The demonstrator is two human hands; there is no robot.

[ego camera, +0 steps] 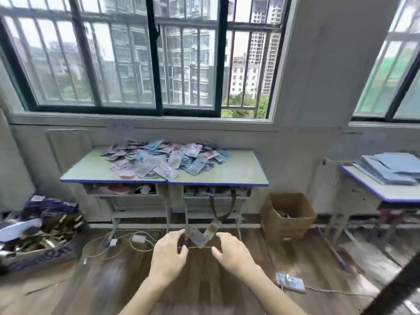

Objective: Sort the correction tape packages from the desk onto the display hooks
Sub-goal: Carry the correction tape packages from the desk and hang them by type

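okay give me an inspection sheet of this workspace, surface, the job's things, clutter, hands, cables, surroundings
Surface: two desks pushed together under the window.
Job's things: pile of packages across the desktops; two packages held between the hands; more packages on the floor at right.
Clutter: cardboard box right of the desks; box of mixed items at left.
Hands: left hand and right hand each pinch a thin string; the grip on the two packages is blurred.
Cables: cords and adapters on the floor under the desks.
Surroundings: third desk with stacked blue sheets at right; display hooks: nothing seen.
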